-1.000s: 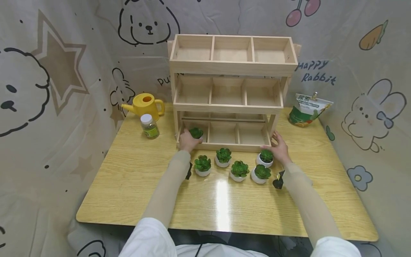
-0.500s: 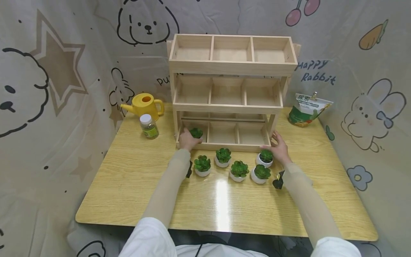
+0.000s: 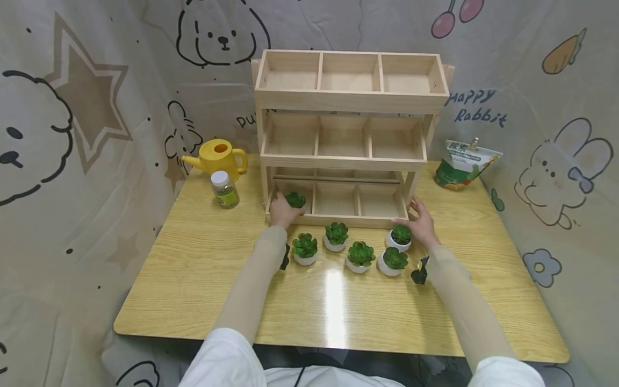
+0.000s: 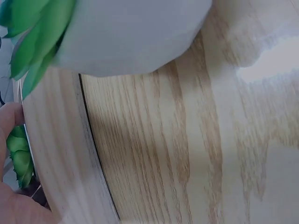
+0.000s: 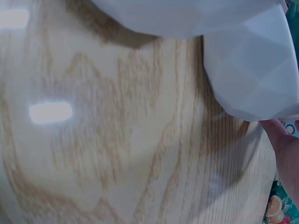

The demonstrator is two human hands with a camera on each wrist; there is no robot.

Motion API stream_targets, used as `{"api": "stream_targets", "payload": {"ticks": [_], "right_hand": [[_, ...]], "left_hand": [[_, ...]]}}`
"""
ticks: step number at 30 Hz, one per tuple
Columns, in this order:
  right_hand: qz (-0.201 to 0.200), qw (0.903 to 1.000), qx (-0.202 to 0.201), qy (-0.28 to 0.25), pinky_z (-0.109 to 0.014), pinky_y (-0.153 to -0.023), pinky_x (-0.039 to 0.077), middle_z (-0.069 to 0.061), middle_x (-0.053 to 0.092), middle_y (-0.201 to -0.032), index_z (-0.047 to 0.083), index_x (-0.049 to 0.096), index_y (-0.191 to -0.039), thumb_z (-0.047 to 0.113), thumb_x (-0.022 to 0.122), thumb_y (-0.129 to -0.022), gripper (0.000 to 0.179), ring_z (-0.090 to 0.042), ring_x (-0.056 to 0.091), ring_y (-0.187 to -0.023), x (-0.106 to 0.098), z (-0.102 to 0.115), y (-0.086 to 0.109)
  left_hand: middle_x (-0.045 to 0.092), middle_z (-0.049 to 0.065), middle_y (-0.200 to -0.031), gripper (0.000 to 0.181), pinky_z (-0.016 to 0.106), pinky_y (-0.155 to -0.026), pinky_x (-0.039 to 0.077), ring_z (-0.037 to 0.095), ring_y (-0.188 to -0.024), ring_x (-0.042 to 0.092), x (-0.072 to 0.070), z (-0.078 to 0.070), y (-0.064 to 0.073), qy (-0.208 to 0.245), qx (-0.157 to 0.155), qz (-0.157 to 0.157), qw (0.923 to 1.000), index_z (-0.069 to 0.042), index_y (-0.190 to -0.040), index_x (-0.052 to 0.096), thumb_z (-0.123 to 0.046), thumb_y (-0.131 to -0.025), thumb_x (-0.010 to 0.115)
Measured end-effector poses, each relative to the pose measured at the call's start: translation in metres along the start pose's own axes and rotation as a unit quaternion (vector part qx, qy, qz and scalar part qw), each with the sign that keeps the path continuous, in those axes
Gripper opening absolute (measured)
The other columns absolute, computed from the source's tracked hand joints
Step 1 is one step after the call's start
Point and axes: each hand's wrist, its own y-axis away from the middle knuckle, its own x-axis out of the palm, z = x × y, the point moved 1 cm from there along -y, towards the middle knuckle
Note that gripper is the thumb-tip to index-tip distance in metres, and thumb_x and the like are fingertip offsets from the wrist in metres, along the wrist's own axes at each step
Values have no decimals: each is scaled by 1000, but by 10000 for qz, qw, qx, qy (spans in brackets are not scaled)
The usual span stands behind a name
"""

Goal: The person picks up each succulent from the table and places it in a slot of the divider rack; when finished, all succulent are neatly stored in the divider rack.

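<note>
Our left hand [image 3: 284, 211] at the wooden shelf [image 3: 338, 221], bottom left, grip unclear, our right hand [image 3: 422, 223] bent round the shelf's lower right corner, potted plant [image 3: 295, 200] inside, right of our left hand, five more plants [image 3: 305, 245] between the hands, nearer us.

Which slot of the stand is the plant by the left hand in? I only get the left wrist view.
Observer: Head view puts that plant in the leftmost slot of the bottom tray.
Operator: Right hand's out of my frame. Where is it?
Observer: The right hand is at the right front corner of that same tray, per the head view.
</note>
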Motion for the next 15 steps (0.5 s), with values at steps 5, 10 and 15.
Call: {"api": "stream_targets", "payload": {"ticks": [5, 10, 15], "right_hand": [[-11, 9999, -54, -103, -51, -110, 34, -18, 16, -159, 22, 7, -156, 13, 75, -83, 100, -45, 28, -139, 0, 0, -1], [13, 10000, 2, -31, -52, -110, 33, -18, 14, -159, 22, 6, -156, 14, 74, -84, 99, -46, 28, -139, 0, 0, -1], [13, 10000, 13, -24, -52, -110, 33, -17, 15, -159, 22, 6, -156, 14, 74, -84, 99, -45, 28, -139, 0, -2, -2]], "left_hand": [[51, 29, -128, 85, 48, -98, 48, 41, -119, 53, 0, 0, 1, 107, 26, -87, 9999, 5, -140, 32, -28, -77, 79], [52, 29, -128, 85, 48, -97, 48, 41, -118, 53, -1, -1, 3, 179, -48, -50, 9998, 7, -139, 32, -28, -77, 79], [51, 29, -129, 84, 48, -98, 47, 41, -119, 52, -1, -1, 5, 227, -11, -50, 9997, 7, -139, 32, -28, -78, 79]]}}
